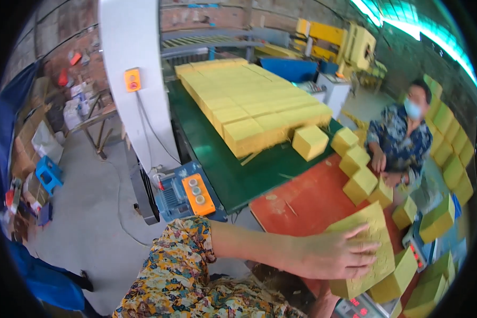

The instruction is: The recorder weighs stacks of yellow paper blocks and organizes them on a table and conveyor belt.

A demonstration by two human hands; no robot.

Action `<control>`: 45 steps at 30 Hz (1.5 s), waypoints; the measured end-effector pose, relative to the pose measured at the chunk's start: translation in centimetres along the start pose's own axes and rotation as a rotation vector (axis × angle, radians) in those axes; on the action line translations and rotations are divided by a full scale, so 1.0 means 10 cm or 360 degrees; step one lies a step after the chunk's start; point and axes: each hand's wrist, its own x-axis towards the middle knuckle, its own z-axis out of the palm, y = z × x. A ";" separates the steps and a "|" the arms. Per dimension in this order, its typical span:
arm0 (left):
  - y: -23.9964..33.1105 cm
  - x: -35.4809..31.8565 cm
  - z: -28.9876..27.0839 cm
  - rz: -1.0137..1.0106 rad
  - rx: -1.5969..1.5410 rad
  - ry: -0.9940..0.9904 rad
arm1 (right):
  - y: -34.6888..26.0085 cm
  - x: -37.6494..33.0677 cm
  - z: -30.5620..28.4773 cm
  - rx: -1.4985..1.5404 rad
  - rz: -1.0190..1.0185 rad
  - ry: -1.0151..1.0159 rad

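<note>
My left hand (352, 254) lies across the face of a yellow block (363, 225), fingers stretched over it and gripping it. The block is tilted, and small curved marks dot its face; it looks like a stack of coarse paper. At the lower edge, part of my right arm (324, 304) shows below the block, and its fingers are hidden. A digital scale (355, 309) with a red display sits just under the block. Another yellow block (395, 278) stands right beside it. The red tabletop (302, 212) lies beyond my left forearm.
Long yellow stacks (254, 95) cover a green table (212, 159), with a cut block (309, 142) at their near corner. Across from me a masked person (400, 138) stands by several blocks and a second scale (416, 249). An orange button box (197, 194) sits left, beside a white column (135, 63).
</note>
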 end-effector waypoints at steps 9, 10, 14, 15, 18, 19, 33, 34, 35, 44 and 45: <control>0.23 0.17 0.51 -0.0473 -0.0191 0.0351 | -0.34 -0.15 -0.25 0.0394 -0.0312 0.0223; 0.31 0.16 0.56 -0.0514 -0.0253 0.0324 | -0.39 -0.18 -0.27 0.0440 -0.0277 0.0407; 0.57 0.26 0.90 -0.1567 -0.1401 0.0839 | -0.61 -0.14 -0.28 0.0381 -0.0268 0.0459; 0.56 0.26 0.93 -0.1725 -0.1824 0.0734 | -0.63 -0.13 -0.28 0.0378 -0.0223 0.0410; 0.76 0.23 0.89 -0.2313 -0.2435 0.1087 | -0.66 -0.08 -0.29 0.0384 -0.0088 0.0282; 0.80 0.18 0.86 -0.2337 -0.2562 0.1091 | -0.64 -0.08 -0.30 0.0433 0.0006 0.0279; 0.79 0.56 1.11 -0.1851 -0.0414 0.0059 | -1.73 -0.25 -0.49 -0.0482 0.0002 -0.0319; 0.60 0.66 1.07 -0.1911 -0.0379 -0.0009 | -1.96 -0.26 -0.50 -0.0853 -0.0150 -0.0413; 0.50 0.75 1.08 -0.1731 -0.0208 -0.0130 | -2.16 -0.25 -0.46 -0.1081 -0.0235 -0.0423; -0.55 2.29 2.11 -0.1504 -0.2307 -0.0006 | -3.21 0.01 -0.38 -0.1432 -0.0436 0.0345; -0.61 2.39 2.21 -0.1710 -0.2534 -0.0131 | -3.24 0.05 -0.41 -0.1543 -0.0385 0.0459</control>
